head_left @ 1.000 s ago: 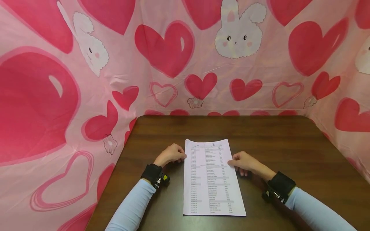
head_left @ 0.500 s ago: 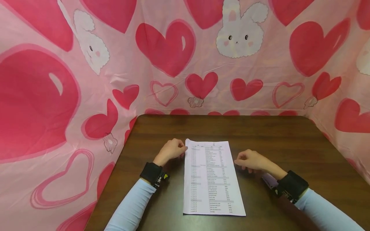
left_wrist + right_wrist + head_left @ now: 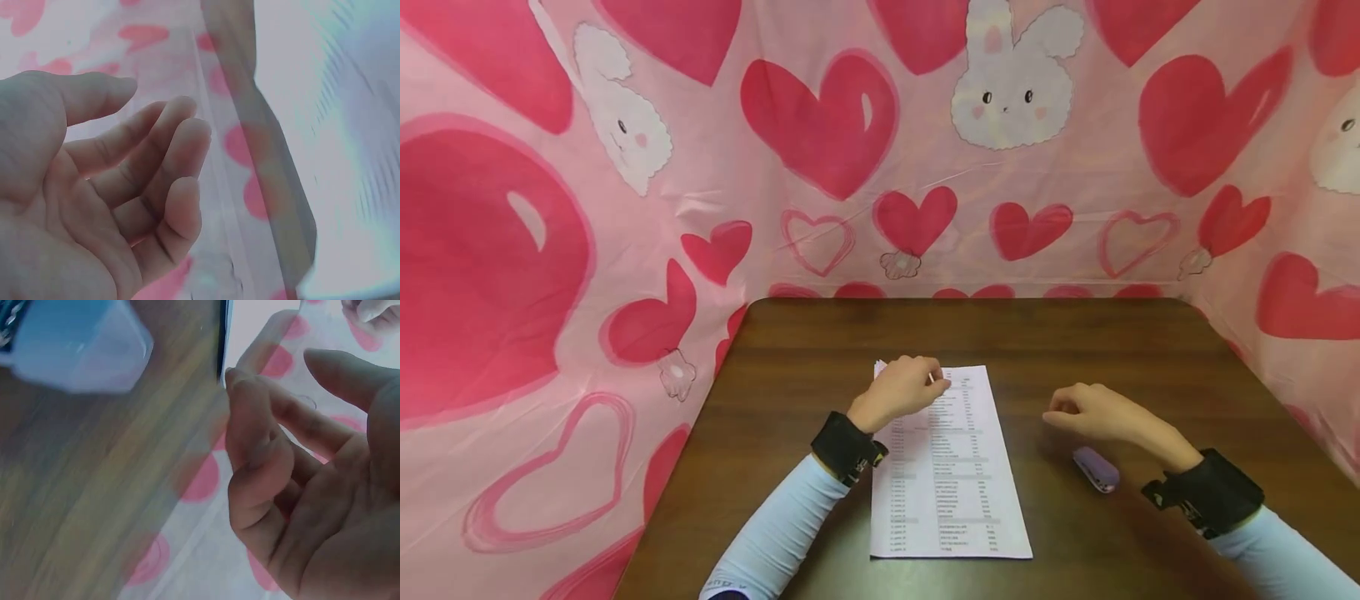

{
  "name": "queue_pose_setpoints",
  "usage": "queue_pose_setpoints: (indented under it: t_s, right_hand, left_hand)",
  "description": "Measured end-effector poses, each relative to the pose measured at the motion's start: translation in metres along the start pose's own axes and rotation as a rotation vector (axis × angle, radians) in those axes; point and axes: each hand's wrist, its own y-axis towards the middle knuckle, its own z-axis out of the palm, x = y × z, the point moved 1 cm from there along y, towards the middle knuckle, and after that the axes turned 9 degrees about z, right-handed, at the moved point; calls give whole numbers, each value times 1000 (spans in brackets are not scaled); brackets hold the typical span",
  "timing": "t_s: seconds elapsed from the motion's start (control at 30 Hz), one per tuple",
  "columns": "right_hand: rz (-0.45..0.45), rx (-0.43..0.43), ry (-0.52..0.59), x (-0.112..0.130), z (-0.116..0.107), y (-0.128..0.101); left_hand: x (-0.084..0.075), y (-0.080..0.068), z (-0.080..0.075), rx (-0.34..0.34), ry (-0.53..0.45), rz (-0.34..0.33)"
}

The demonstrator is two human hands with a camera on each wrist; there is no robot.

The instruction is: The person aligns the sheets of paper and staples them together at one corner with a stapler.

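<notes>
A stack of printed paper sheets (image 3: 955, 500) lies on the table, filled with rows of text. My left hand (image 3: 904, 387) hovers over its top part and hides the upper left of the print. In the left wrist view its fingers (image 3: 187, 147) curve loosely around nothing. To the right of the paper is my right hand (image 3: 1093, 412), thumb and fingers apart and holding nothing. A small purple stapler (image 3: 1096, 469) lies on the table just below that hand; it also shows, blurred, in the right wrist view's upper left corner.
The brown wooden table (image 3: 820, 333) has its far edge against a pink curtain (image 3: 925, 167) printed with hearts and rabbits, which also hangs along both sides. Black bands with cameras (image 3: 846, 447) sit on both wrists.
My left hand has moved right, from the paper's left edge to above it. My right hand has let go of the paper's right edge and moved right, revealing the stapler.
</notes>
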Motion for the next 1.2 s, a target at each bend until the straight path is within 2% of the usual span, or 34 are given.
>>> queue_pose_setpoints:
  t_s: [0.2, 0.27, 0.37, 0.5, 0.67, 0.87, 1.07, 1.2]
  right_hand:
    - [77, 14, -61, -4, -1, -19]
    - [100, 23, -86, -4, -2, -22]
    - [106, 30, -130, -4, -1, -27]
    - [138, 43, -202, -6, 2, -33]
    - [182, 40, -293, -9, 4, -43]
    - [190, 61, -332, -9, 7, -48]
    - [220, 61, -343, -13, 10, -46]
    - [217, 45, -344, -16, 12, -46]
  left_hand:
    - [-34, 22, 21, 79, 76, 147]
    - [-44, 27, 27, 100, 78, 173]
    - [-58, 34, 37, 127, 64, 190]
    - [-74, 42, 56, 198, 49, 192]
    - [-94, 51, 82, 276, 110, 209]
    - [-109, 59, 106, 305, 188, 273]
    - [-115, 63, 116, 310, 170, 271]
    - [-116, 66, 123, 310, 162, 293]
